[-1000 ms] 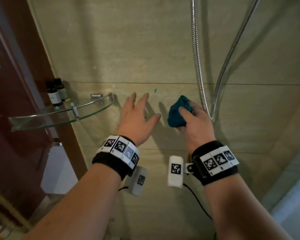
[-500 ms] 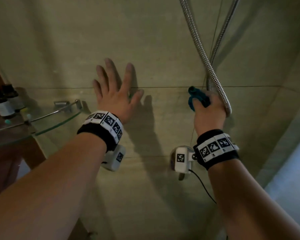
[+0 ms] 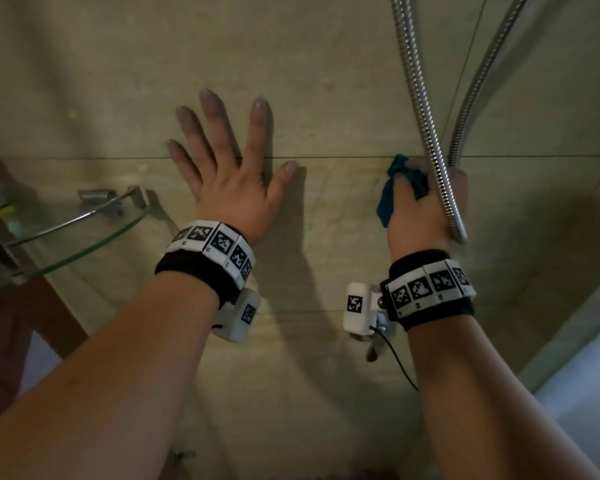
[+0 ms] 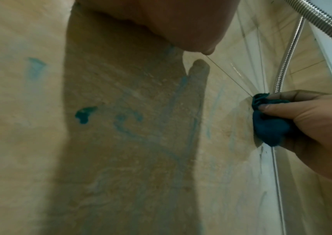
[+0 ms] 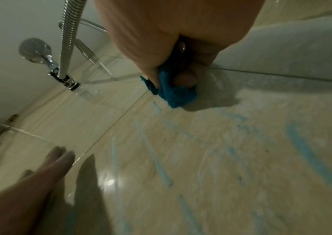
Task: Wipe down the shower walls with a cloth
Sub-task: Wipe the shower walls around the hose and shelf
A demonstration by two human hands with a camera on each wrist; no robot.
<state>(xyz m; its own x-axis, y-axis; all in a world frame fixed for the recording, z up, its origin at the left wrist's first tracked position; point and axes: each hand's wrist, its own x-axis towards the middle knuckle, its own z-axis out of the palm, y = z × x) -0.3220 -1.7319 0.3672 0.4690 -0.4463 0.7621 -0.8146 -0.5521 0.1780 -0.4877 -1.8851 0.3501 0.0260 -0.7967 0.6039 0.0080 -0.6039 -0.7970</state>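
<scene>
While the left hand [image 3: 234,188] lies flat with fingers spread on the shower wall [image 3: 309,81] at frame centre, the right hand [image 3: 421,209] clenches a bunched teal cloth [image 3: 390,195] against the tile at centre right, beside the ribbed metal hose [image 3: 426,133]. Step in hand appears to be mid-wipe. Next move probably calls for firm strokes across the blue smears [image 5: 155,157]. Tile: glossy, beige, thin grout lines. Cloth: soft, nubby. Glass corner shelf [image 3: 66,244] at left edge.
</scene>
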